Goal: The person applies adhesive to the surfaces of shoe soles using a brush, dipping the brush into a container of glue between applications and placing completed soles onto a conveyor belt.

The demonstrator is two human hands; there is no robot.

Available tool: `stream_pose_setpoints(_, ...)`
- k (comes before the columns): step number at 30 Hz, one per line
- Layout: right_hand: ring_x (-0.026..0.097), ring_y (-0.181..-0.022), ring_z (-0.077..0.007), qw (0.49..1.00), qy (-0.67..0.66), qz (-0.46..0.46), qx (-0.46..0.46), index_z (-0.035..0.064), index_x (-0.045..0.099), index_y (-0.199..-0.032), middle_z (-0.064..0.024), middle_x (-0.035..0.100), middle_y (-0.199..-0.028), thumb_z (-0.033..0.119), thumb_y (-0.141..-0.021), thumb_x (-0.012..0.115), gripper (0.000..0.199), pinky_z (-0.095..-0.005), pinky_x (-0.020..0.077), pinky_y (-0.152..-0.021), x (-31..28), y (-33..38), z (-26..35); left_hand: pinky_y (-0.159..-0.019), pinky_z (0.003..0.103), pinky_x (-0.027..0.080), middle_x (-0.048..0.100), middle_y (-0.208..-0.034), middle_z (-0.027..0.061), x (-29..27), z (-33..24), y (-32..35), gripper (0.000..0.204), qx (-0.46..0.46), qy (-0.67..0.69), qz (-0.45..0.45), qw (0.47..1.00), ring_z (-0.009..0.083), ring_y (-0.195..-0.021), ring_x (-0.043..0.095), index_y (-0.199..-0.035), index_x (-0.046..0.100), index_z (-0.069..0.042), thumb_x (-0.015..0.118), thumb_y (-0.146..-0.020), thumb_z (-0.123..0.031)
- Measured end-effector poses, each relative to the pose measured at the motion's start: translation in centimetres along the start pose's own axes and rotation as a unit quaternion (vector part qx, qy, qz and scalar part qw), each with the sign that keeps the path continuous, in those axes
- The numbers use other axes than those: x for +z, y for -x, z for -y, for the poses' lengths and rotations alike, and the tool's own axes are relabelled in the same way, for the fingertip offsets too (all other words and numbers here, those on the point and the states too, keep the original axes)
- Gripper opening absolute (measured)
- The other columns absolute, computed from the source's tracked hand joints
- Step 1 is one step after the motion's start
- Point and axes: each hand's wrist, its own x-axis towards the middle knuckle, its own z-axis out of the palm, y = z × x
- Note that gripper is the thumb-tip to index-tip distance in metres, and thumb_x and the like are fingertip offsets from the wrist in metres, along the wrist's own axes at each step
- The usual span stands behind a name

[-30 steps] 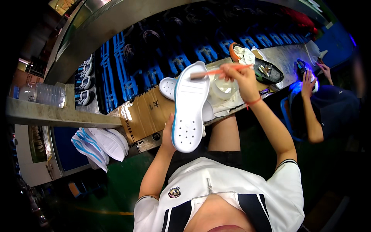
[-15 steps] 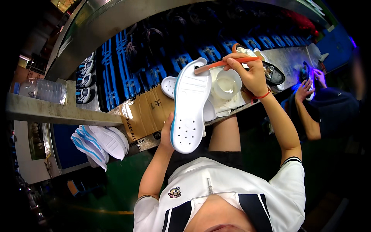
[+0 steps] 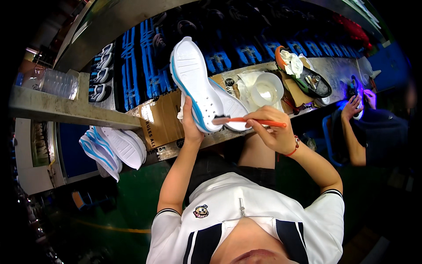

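Observation:
My left hand point(image 3: 192, 123) grips a white shoe sole point(image 3: 191, 66) with a blue side edge, held tilted above the bench. Small holes dot the sole's near end. Closed around an orange-handled brush point(image 3: 263, 122), my right hand point(image 3: 277, 132) has the bristles at that near end. Behind the held sole lies a second white sole point(image 3: 235, 110), partly hidden. A translucent plastic cup point(image 3: 267, 89) of pale liquid stands on white paper just beyond my right hand.
Flattened cardboard point(image 3: 162, 121) covers part of the bench. More soles point(image 3: 123, 147) are stacked at left under a metal beam point(image 3: 74, 105). A shoe with orange and dark parts point(image 3: 314, 83) sits beyond the cup. At right, another person's hands point(image 3: 351, 105) hold a shoe under bluish light.
The held sole has moved away from me and to the left. My right hand and brush have come nearer, from the sole's far end to its near end.

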Motion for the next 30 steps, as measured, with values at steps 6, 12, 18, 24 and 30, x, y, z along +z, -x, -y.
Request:
stream_pose_setpoints(6,0.062,-0.071,-0.0107,0.908,-0.309,-0.010,0.281,-0.0068,0.071,-0.098,-0.0090,0.071,-0.078,0.015,-0.096,0.059,0.025,-0.0240,0.0470,-0.068,-0.7,-1.9,-0.8,-0.100,0.040,0.048,0.054,-0.135,0.0151,0.1,-0.6,2.0,0.065,-0.095,0.051,0.056,0.993,0.0235,-0.119,0.058,-0.146,0.034,-0.004,0.041,-0.101,-0.050)
stream_pose_setpoints(12,0.064,-0.077,-0.0105,0.923,-0.225,-0.146,0.275,-0.0043,0.070,-0.103,-0.0070,0.071,-0.082,0.017,-0.096,0.060,0.025,-0.0234,0.0480,-0.074,-4.2,-7.8,-6.7,-0.089,0.051,0.056,0.060,-0.125,0.0219,-0.3,-1.4,5.0,0.067,-0.245,0.221,0.260,0.908,0.0347,-0.106,0.066,-0.144,0.037,0.000,0.035,-0.102,-0.052)
stream_pose_setpoints(18,0.064,-0.075,-0.0088,0.960,-0.189,-0.042,0.200,-0.0040,0.071,-0.102,-0.0083,0.072,-0.079,0.017,-0.095,0.062,0.024,-0.0204,0.0465,-0.069,-6.4,-9.0,-6.2,-0.077,0.057,0.058,0.054,-0.123,0.0292,-0.3,-2.3,5.6,0.085,-0.295,0.251,0.248,0.888,0.0439,-0.100,0.063,-0.143,0.033,0.007,0.035,-0.096,-0.064)
stream_pose_setpoints(24,0.068,-0.077,-0.0125,0.988,-0.146,-0.002,0.045,-0.0047,0.071,-0.098,-0.0105,0.072,-0.081,0.012,-0.094,0.064,0.019,-0.0237,0.0525,-0.072,-8.2,-10.3,-6.2,-0.072,0.057,0.059,0.056,-0.118,0.0292,-0.2,-2.5,5.9,0.084,-0.297,0.273,0.245,0.882,0.0438,-0.092,0.065,-0.142,0.035,0.007,0.038,-0.096,-0.063)
stream_pose_setpoints(30,0.070,-0.082,-0.0156,0.996,0.037,-0.064,0.055,-0.0030,0.071,-0.100,-0.0084,0.073,-0.084,0.010,-0.095,0.063,0.017,-0.0274,0.0540,-0.076,-5.9,-7.5,-4.1,-0.082,0.049,0.058,0.057,-0.127,0.0236,-0.5,-3.4,4.6,0.073,-0.203,0.186,0.264,0.924,0.0325,-0.101,0.067,-0.143,0.037,0.003,0.038,-0.099,-0.056)
